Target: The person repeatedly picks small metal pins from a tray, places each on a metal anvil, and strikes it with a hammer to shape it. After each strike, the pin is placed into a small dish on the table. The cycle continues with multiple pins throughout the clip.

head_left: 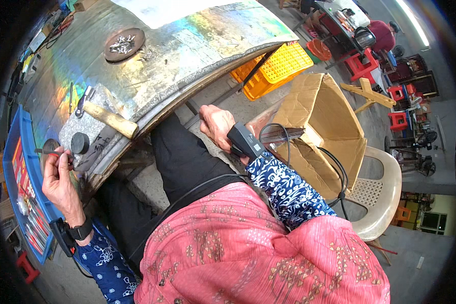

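Observation:
At the table's left edge my left hand [61, 177] pinches a thin dark strip-like tool [46, 151] between thumb and fingers. Close by, a round dark block [79, 143] sits on a grey stone slab [97, 148]. A hammer [109, 119] with a pale wooden handle lies across that slab, its handle end toward the table's front edge. My right hand [218, 125] is down beside my thigh, below the table edge, with its fingers curled in. Whatever those fingers may hold is hidden.
Small metal pieces fill a brown round dish [109, 53] farther back on the table [157, 76]. A blue tray [24, 114] of long thin items stands at the left. On my right are a cardboard box [301, 104], a plastic chair [385, 202], a yellow crate [276, 71] and loose cables.

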### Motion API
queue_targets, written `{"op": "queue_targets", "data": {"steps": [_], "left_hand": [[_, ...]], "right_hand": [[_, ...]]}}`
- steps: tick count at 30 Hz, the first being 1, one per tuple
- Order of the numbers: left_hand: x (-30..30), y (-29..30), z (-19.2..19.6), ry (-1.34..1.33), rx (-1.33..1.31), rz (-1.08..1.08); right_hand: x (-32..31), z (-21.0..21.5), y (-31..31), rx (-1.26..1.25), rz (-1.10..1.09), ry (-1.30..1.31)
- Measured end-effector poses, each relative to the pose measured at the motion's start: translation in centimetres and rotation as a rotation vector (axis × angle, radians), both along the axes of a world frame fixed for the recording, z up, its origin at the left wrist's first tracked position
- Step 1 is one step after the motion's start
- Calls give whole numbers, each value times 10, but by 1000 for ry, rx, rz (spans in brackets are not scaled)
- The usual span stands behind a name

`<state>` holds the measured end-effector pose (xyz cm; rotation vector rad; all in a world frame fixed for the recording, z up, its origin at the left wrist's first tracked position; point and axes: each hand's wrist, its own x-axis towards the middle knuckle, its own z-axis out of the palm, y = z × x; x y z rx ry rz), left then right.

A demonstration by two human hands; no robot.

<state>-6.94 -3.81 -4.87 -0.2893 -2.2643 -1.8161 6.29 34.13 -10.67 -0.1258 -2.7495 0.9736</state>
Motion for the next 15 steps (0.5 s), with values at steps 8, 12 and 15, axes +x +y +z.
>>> {"op": "queue_targets", "data": {"steps": [8,12,15], "left_hand": [[0,3,3,41,-96,37],[1,9,4,85,-52,38],[4,14,8,77,-29,35]], "right_hand": [[-3,78,-44,-84,175,224],[-8,105,-68,-143,252,322],[-16,122,-80,-181,298,404]]}}
